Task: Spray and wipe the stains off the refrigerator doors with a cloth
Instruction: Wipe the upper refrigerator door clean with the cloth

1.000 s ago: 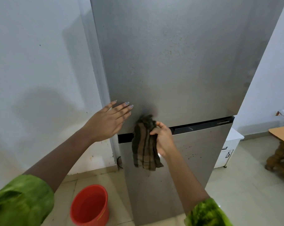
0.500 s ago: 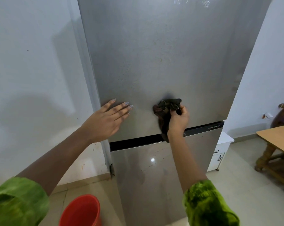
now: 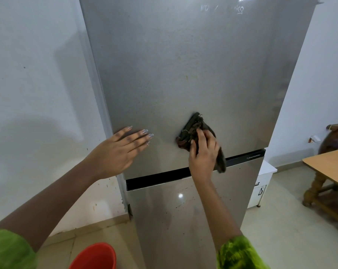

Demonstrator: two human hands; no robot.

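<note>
Head view: right hand [image 3: 203, 152] grips cloth [image 3: 193, 131].

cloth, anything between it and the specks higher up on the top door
Nothing visible: the cloth lies against the upper door, bare steel above it; the left hand rests off to its left.

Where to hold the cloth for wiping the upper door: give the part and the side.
Hold the cloth by its bunched middle, coming from the front with the palm facing the upper door, as the right hand does. The wad lies pressed on the flat door, so only its outer face is free; the limp tail hanging lower right would give no pressure.
</note>
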